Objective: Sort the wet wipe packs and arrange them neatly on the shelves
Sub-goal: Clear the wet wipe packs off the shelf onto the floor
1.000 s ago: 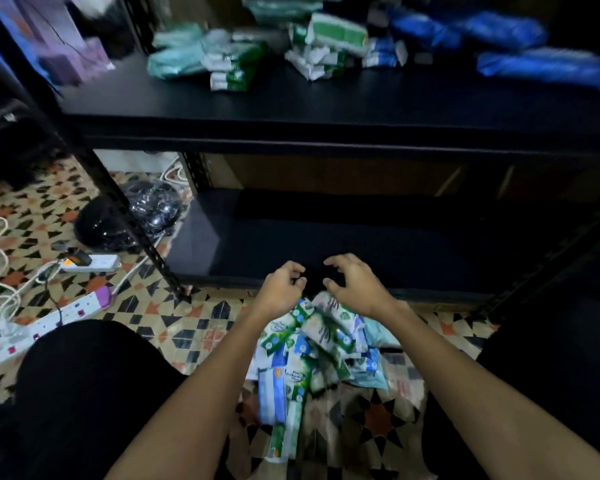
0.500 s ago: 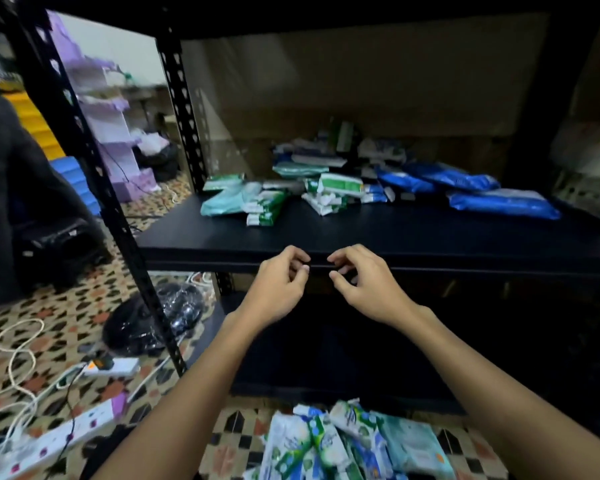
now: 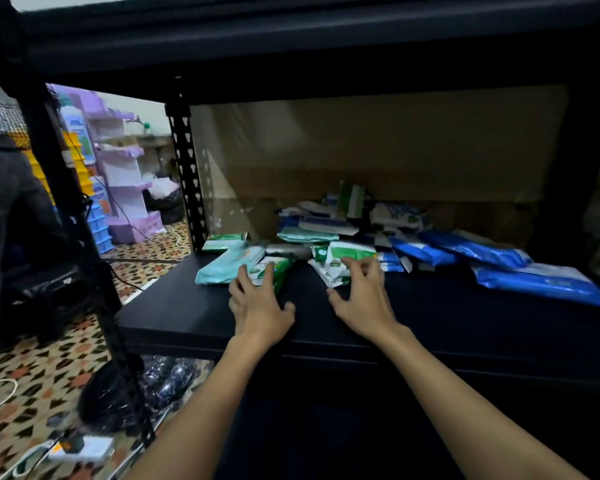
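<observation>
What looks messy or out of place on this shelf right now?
The wet wipe packs on the black shelf are unsorted: green-and-white packs lie crisscrossed in a loose heap, one white-and-green pack stands tilted at the back, and the blue packs sprawl at angles on the right.

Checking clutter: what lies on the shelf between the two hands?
Head view: only bare black shelf separates the left hand from the right hand.

We've moved both hands from the shelf's front edge forward: left hand at green pack, right hand at white-green packs.
</observation>
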